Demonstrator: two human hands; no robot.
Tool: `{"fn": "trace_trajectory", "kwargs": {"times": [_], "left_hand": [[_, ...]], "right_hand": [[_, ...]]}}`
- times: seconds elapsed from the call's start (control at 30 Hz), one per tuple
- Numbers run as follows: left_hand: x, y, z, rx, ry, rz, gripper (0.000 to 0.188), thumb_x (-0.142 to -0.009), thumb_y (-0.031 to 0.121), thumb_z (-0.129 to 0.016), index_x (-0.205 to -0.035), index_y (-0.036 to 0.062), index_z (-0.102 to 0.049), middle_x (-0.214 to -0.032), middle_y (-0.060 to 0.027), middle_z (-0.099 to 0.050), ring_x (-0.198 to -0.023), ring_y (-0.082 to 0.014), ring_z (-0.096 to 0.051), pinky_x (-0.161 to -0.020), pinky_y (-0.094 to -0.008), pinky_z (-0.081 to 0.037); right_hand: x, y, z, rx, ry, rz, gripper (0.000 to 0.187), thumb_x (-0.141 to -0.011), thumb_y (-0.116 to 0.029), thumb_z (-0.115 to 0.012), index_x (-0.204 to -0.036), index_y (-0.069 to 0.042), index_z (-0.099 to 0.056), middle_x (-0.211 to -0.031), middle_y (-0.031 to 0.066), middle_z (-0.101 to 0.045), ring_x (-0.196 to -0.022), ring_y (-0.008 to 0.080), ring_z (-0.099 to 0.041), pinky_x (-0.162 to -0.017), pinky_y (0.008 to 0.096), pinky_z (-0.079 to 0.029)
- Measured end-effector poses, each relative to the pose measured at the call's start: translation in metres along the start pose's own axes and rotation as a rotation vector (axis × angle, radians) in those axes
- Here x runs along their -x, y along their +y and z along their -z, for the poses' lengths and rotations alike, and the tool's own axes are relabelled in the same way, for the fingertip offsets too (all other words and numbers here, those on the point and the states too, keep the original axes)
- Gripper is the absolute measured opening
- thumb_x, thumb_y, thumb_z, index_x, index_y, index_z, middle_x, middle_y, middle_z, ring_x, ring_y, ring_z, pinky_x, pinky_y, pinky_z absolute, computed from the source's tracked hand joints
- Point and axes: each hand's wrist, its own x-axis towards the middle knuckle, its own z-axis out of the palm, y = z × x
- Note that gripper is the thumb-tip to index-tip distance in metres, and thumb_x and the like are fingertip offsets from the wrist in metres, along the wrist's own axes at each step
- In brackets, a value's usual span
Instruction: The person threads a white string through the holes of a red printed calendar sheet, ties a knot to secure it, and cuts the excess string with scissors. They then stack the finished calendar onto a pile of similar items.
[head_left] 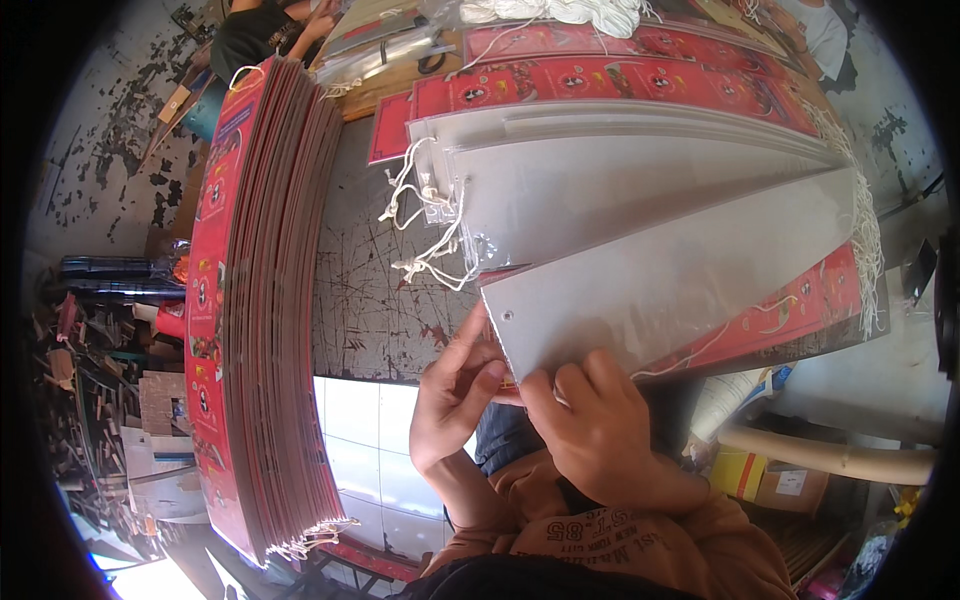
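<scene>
A long grey-backed card lies slantwise across the near side of the table, with a small hole near its left end. My right hand is closed on its near edge, fingers curled over the grey face. At the card's left end, my left hand has thumb and fingers pressed together against the edge; what they pinch is hidden. Behind lie more grey-backed cards in a fanned pile, with white cord loops at their left ends. Red printed card fronts show beneath the held card.
A tall stack of red-edged cards stands left on the scratched dark table. Red printed cards and a bundle of white cord lie at the far side. Another person sits at far left. A cardboard tube is at right.
</scene>
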Motion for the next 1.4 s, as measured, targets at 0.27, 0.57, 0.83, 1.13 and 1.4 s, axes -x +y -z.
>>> {"fn": "trace_trajectory", "kwargs": {"times": [0.27,0.57,0.83,1.13,1.4], "left_hand": [[-0.001,-0.018,0.013,0.063,-0.155,-0.132,0.071,-0.078,-0.015,-0.052,-0.139,0.0024,-0.020,-0.108,-0.0157,-0.055,-0.088,-0.0171,-0.058,-0.075,-0.0291,-0.051],[-0.004,-0.026,0.011,0.188,-0.183,-0.132,0.069,-0.075,-0.015,-0.056,-0.136,-0.0001,-0.028,-0.120,-0.0180,-0.051,-0.107,-0.0218,-0.053,-0.085,-0.0311,-0.045],[0.000,-0.020,0.005,0.136,-0.167,-0.103,0.050,-0.081,-0.007,-0.052,-0.128,-0.0053,-0.037,-0.107,-0.0150,-0.056,-0.099,-0.0196,-0.056,-0.081,-0.0298,-0.047],[-0.006,-0.004,0.025,0.457,0.524,-0.420,0.031,-0.086,-0.005,-0.043,-0.117,-0.0029,-0.041,-0.086,-0.0091,-0.049,-0.079,-0.0124,-0.053,-0.071,-0.0245,-0.055],[-0.011,-0.009,-0.025,0.056,0.649,-0.291,0.038,-0.087,0.040,-0.049,-0.102,0.0055,-0.053,-0.085,0.0013,-0.045,-0.065,-0.0024,-0.038,-0.044,-0.0144,-0.026]], "right_hand": [[0.000,-0.002,0.003,0.009,0.001,0.002,0.019,-0.069,-0.022,-0.064,-0.073,-0.009,-0.050,-0.060,0.0024,-0.038,-0.061,0.0175,-0.043,-0.046,0.0268,-0.039],[0.002,0.000,0.008,-0.052,0.005,0.013,0.033,-0.065,-0.027,-0.071,-0.077,-0.005,-0.049,-0.064,0.0042,-0.043,-0.061,0.0185,-0.046,-0.045,0.0267,-0.042],[0.008,0.000,0.008,-0.212,0.076,-0.020,0.034,-0.063,-0.011,-0.069,-0.087,-0.003,-0.047,-0.067,0.0056,-0.045,-0.060,0.0212,-0.045,-0.046,0.0294,-0.041],[0.010,0.003,0.013,-0.273,0.157,-0.052,0.025,-0.061,-0.003,-0.064,-0.082,-0.003,-0.050,-0.065,0.0037,-0.046,-0.060,0.0188,-0.045,-0.048,0.0274,-0.040],[0.011,0.004,0.010,-0.300,0.118,-0.037,0.026,-0.062,-0.002,-0.067,-0.078,-0.004,-0.046,-0.065,0.0048,-0.048,-0.055,0.0200,-0.044,-0.043,0.0293,-0.039]]}}
